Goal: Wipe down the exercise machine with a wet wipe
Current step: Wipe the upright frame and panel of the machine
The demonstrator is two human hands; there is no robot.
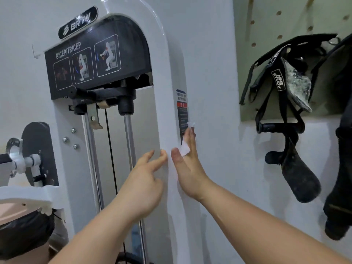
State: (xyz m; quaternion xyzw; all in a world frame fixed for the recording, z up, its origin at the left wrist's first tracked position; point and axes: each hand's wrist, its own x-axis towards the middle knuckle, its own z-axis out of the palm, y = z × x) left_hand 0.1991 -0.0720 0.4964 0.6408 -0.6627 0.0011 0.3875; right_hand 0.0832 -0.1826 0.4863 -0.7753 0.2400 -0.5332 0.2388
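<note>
A white bicep/tricep machine [163, 77] stands in front of me, with a black picture panel at its top and chrome guide rods inside its frame. My right hand [187, 168] lies flat with straight fingers on the frame's right side, pressing a white wet wipe [185, 148] against it just below a warning sticker [182, 113]. The wipe shows under the fingers and past the fingertips. My left hand [146, 180] touches the inner edge of the same upright with loosely bent fingers and holds nothing.
A green pegboard [282, 25] on the right wall carries black straps and cable handles [285, 119]. Black padded parts hang at the far right. At lower left stands a bin lined with a black bag [24, 231]. The machine's arm pivot [24, 159] sits at left.
</note>
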